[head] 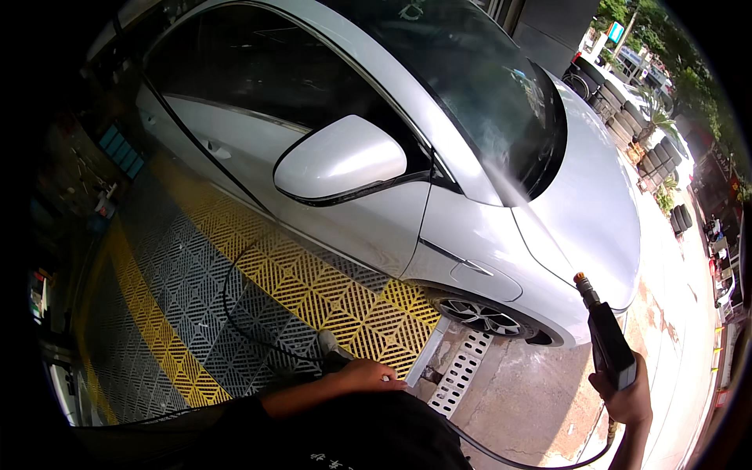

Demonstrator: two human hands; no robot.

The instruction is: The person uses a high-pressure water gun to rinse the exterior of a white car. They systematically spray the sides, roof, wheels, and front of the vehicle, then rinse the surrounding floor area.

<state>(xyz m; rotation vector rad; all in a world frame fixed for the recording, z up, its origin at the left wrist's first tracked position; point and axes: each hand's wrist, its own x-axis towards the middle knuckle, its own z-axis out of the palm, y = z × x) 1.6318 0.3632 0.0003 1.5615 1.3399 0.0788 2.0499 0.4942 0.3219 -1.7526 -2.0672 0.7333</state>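
Observation:
A black pressure washer gun [611, 346] with an orange nozzle tip is in my right hand [631, 388], at the lower right. From its tip a thin jet of water fans up and left onto the base of the windshield [470, 76] of a silver car [505, 241], where mist rises. My left hand [370, 376] is held low in front of my body, fingers curled; whether it holds anything is hard to tell. The car's side mirror [343, 158] and front wheel [482, 314] lie beyond it. A black hose [505, 461] runs from the gun past my waist.
Yellow and grey plastic grating tiles [329, 294] cover the floor beside the car. A perforated drain cover [461, 370] borders the concrete. Another black hose [200, 144] crosses in front of the car doors. Stacked tires [655, 164] stand outside at the right.

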